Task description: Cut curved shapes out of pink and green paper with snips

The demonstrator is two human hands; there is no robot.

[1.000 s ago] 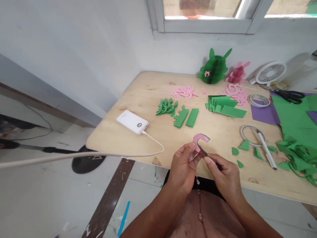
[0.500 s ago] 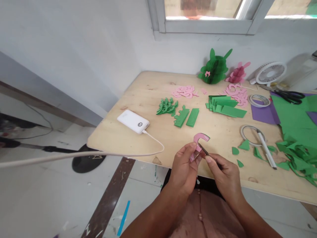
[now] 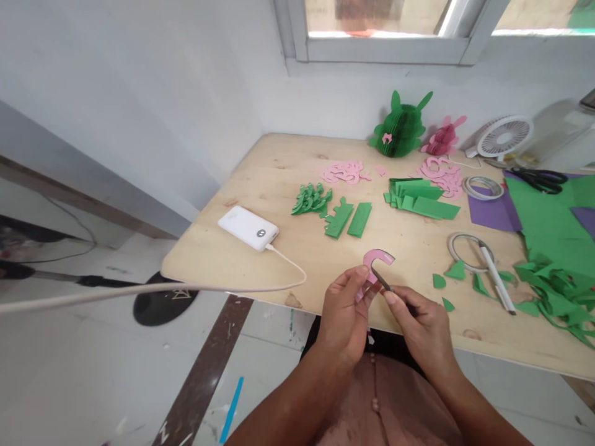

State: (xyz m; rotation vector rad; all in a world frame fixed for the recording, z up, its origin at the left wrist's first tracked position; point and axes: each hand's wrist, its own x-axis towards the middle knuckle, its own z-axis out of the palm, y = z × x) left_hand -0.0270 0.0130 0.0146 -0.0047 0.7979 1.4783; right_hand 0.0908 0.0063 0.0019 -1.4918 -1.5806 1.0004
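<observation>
My left hand (image 3: 346, 310) pinches a curved pink paper piece (image 3: 377, 255) just over the table's front edge. Closed around a dark, thin-bladed tool is my right hand (image 3: 421, 319); the handle is mostly hidden in the fingers. The tool's blade (image 3: 380, 277) lies against the inner curve of the pink paper, close to my left fingertips. Beyond the hands lie two folded green paper pieces (image 3: 359, 220), a heap of small green cutouts (image 3: 311, 199) and pink cutouts (image 3: 346, 172).
A white power bank (image 3: 248, 228) with a cable sits at left. Right of my hands are a white pen (image 3: 497, 279), a cable ring, green scraps (image 3: 558, 291) and black scissors (image 3: 539, 179). Paper rabbits (image 3: 402, 130) and a fan (image 3: 504, 137) stand at the back.
The view has shifted slightly, so the table items appear a little further left. Both hands keep nearly the same pose on the pink paper and the tool.
</observation>
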